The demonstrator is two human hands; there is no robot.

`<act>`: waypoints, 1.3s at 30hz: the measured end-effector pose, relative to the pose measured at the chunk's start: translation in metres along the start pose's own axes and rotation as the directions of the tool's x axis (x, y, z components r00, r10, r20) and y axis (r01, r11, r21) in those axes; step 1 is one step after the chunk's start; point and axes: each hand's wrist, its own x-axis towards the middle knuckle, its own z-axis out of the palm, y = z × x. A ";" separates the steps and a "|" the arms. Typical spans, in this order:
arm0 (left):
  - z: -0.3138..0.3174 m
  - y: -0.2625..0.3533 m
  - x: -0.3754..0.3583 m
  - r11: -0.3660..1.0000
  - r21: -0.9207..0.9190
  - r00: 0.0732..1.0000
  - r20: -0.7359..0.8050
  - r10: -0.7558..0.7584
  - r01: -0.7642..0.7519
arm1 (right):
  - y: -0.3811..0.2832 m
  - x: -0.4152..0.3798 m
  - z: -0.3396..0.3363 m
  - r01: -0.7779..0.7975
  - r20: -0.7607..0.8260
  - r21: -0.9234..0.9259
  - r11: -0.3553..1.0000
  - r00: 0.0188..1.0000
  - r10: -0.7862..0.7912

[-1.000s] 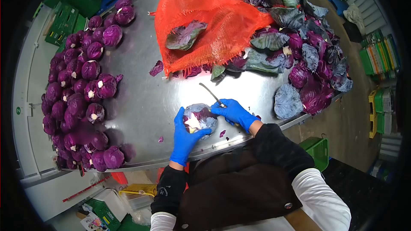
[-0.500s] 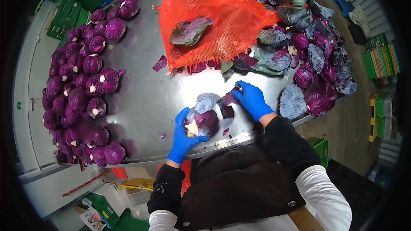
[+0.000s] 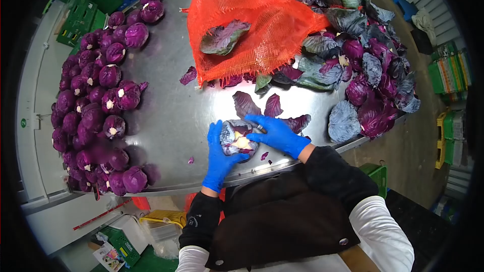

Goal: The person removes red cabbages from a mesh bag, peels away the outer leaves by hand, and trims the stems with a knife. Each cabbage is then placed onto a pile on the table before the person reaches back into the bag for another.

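Note:
A red cabbage (image 3: 241,142) with its pale cut stem facing up rests near the front edge of the metal table. My left hand (image 3: 220,153), in a blue glove, is wrapped round its left and lower side. From the right my right hand (image 3: 276,136), also gloved in blue, reaches onto the cabbage, its fingers closed round a small dark handle (image 3: 261,129); the rest of that tool is hidden. Loose purple leaves (image 3: 273,106) lie just beyond the hands, with another leaf (image 3: 297,123) beside the right hand.
Many trimmed cabbages (image 3: 93,117) are piled along the left of the metal table (image 3: 166,121). A red net bag (image 3: 257,15) lies at the back with a leaf on it. Removed leaves (image 3: 375,65) are heaped at the right. Below the right edge stands a green crate (image 3: 375,175).
My right hand has moved left onto the cabbage. The cabbage has turned, showing its stem nearer its middle. Separate leaves now lie beyond it, where the right hand was.

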 end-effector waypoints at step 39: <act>0.005 0.006 0.000 0.985 0.127 0.988 -0.116 -0.103 0.118 | -0.023 0.007 0.014 -0.258 0.042 0.069 0.964 0.966 0.256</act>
